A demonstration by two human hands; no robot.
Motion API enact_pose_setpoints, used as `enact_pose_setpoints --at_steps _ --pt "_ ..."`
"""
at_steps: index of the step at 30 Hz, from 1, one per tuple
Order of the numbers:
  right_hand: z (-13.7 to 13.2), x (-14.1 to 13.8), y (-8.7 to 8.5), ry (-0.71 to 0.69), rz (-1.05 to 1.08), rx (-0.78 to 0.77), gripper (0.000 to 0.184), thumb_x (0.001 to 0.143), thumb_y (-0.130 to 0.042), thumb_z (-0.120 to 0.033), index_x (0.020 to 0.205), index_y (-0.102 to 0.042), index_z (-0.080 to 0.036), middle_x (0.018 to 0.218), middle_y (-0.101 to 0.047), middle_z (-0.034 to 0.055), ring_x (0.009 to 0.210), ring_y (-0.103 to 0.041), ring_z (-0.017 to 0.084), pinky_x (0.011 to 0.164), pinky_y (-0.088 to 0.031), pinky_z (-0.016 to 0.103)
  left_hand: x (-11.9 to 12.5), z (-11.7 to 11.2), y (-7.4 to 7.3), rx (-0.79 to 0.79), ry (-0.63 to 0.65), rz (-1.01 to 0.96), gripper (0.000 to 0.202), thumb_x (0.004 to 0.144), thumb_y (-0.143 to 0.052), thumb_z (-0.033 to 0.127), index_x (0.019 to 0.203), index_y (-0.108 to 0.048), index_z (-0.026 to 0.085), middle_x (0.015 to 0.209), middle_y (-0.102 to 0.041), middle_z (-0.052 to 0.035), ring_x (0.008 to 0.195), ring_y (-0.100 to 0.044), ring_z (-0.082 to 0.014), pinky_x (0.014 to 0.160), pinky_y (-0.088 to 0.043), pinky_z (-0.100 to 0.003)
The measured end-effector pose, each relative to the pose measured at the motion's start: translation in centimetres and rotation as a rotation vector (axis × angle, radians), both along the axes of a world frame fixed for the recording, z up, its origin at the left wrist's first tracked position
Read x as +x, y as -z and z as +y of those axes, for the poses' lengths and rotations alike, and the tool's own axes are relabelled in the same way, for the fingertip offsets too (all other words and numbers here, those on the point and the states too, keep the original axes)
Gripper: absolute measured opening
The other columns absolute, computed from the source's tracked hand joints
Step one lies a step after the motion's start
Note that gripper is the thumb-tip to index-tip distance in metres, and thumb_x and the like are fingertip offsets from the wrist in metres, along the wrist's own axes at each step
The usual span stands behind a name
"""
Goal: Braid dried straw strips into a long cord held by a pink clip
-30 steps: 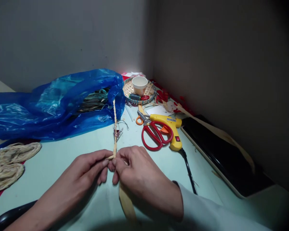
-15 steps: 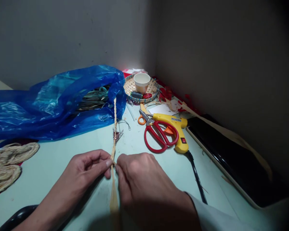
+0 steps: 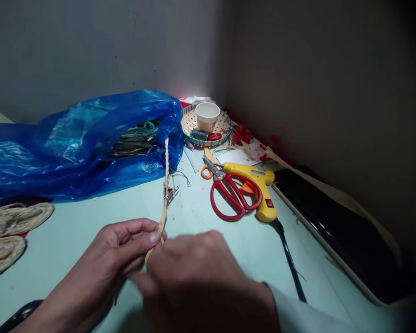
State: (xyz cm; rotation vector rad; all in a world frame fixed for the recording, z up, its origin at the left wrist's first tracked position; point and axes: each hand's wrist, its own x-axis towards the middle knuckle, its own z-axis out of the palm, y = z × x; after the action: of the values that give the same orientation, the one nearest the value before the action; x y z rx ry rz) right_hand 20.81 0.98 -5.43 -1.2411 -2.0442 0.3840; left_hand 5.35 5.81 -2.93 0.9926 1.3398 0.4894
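Note:
A thin twisted straw cord [image 3: 166, 175] runs from the blue plastic bag [image 3: 72, 143] toward me across the pale green table [image 3: 201, 222]. A small metal clip [image 3: 168, 192] grips it midway. My left hand [image 3: 118, 252] pinches the near end of the cord between thumb and forefinger. My right hand [image 3: 201, 277] is closed just to the right of it and crosses toward the left, with its fingers around the loose straw strands below the pinch. Its fingertips are blurred and partly hidden.
Red-handled scissors [image 3: 232, 196] and a yellow glue gun [image 3: 256, 182] with a black cable lie to the right. A woven tray [image 3: 194, 125] holds a white cup [image 3: 208, 115]. A black tray [image 3: 336, 222] runs along the right wall. Coiled straw pieces [image 3: 10, 226] sit at left.
My right hand has moved down and to the left, across the cord's loose end. The flat strand that hung below my hands is now hidden. My left hand keeps its pinch.

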Motion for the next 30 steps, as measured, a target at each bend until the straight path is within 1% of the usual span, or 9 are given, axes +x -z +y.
enact_pose_setpoints --at_steps 2,4,6,8,10,12,17,22,30 --pt "1.7 1.8 -1.7 0.133 0.099 0.000 0.019 0.093 -0.049 -0.017 0.082 -0.065 -0.018 0.079 -0.069 0.0035 0.070 -0.062 0.017 0.063 -0.043 0.028 -0.1 0.2 -0.1 0.013 0.014 0.001 0.024 0.064 -0.085 0.038 0.071 -0.075 0.017 0.067 -0.065 -0.0010 0.059 -0.052 -0.0123 0.053 -0.038 -0.020" --pt "3.7 3.2 -2.8 0.337 0.151 -0.061 0.021 0.095 -0.050 -0.016 0.107 -0.066 -0.013 0.102 -0.071 0.0099 0.091 -0.063 0.021 0.078 -0.044 0.030 -0.2 0.4 -0.1 -0.001 0.022 -0.002 0.025 0.064 -0.084 0.038 0.075 -0.076 0.017 0.068 -0.065 -0.0014 0.057 -0.047 -0.0105 0.050 -0.033 -0.020" --pt "5.5 4.0 -2.9 0.245 0.179 -0.178 0.023 0.096 -0.049 -0.015 0.111 -0.066 -0.013 0.112 -0.070 0.0107 0.101 -0.062 0.021 0.085 -0.042 0.029 -0.4 0.5 0.0 -0.022 0.022 -0.018 0.026 0.064 -0.085 0.035 0.078 -0.076 0.016 0.066 -0.062 -0.0003 0.053 -0.042 -0.0084 0.048 -0.028 -0.019" --pt "6.9 4.0 -2.3 0.049 0.225 -0.303 0.024 0.097 -0.046 -0.013 0.095 -0.069 -0.014 0.099 -0.071 0.0065 0.092 -0.061 0.018 0.079 -0.041 0.026 -0.5 0.5 0.0 -0.030 0.020 -0.048 0.023 0.063 -0.086 0.032 0.076 -0.075 0.016 0.062 -0.057 0.0021 0.049 -0.035 -0.0064 0.045 -0.025 -0.018" --pt "7.9 3.6 -1.5 -0.057 0.292 -0.365 0.028 0.097 -0.045 -0.013 0.082 -0.068 -0.014 0.086 -0.070 0.0037 0.083 -0.059 0.016 0.073 -0.040 0.025 -0.6 0.5 0.0 -0.025 0.030 -0.069 0.020 0.064 -0.085 0.029 0.073 -0.074 0.016 0.061 -0.056 0.0030 0.048 -0.033 -0.0057 0.044 -0.024 -0.018" --pt "8.5 3.1 -0.9 -0.050 0.357 -0.377 0.025 0.095 -0.048 -0.013 0.081 -0.069 -0.013 0.083 -0.069 0.0030 0.080 -0.059 0.015 0.073 -0.040 0.025 -0.5 0.5 0.0 -0.007 0.052 -0.058 0.018 0.066 -0.083 0.029 0.070 -0.072 0.016 0.063 -0.059 0.0011 0.048 -0.038 -0.0067 0.044 -0.027 -0.018" --pt "9.2 3.0 -0.5 -0.031 0.431 -0.466 0.020 0.094 -0.051 -0.014 0.104 -0.067 -0.013 0.084 -0.068 0.0017 0.073 -0.058 0.014 0.074 -0.042 0.026 -0.5 0.6 -0.1 0.017 0.080 -0.030 0.019 0.070 -0.080 0.034 0.072 -0.073 0.017 0.072 -0.065 -0.0034 0.056 -0.051 -0.0117 0.048 -0.036 -0.021" --pt "8.8 2.9 -1.4 -0.090 0.258 -0.389 0.020 0.099 -0.050 -0.017 0.098 -0.070 -0.015 0.095 -0.067 0.0040 0.097 -0.057 0.017 0.085 -0.039 0.027 -0.5 0.6 -0.1 0.009 0.101 0.004 0.022 0.071 -0.078 0.039 0.074 -0.072 0.018 0.070 -0.063 -0.0021 0.057 -0.051 -0.0128 0.051 -0.037 -0.022" --pt "8.9 2.3 -1.7 0.080 -0.020 -0.298 0.023 0.099 -0.058 -0.030 0.098 -0.074 -0.014 0.095 -0.065 0.0075 0.095 -0.057 0.019 0.079 -0.035 0.029 -0.8 0.5 1.3 0.165 0.170 0.106 0.031 0.079 -0.071 0.046 0.065 -0.065 0.019 0.069 -0.059 0.0018 0.058 -0.042 -0.0121 0.054 -0.028 -0.025"
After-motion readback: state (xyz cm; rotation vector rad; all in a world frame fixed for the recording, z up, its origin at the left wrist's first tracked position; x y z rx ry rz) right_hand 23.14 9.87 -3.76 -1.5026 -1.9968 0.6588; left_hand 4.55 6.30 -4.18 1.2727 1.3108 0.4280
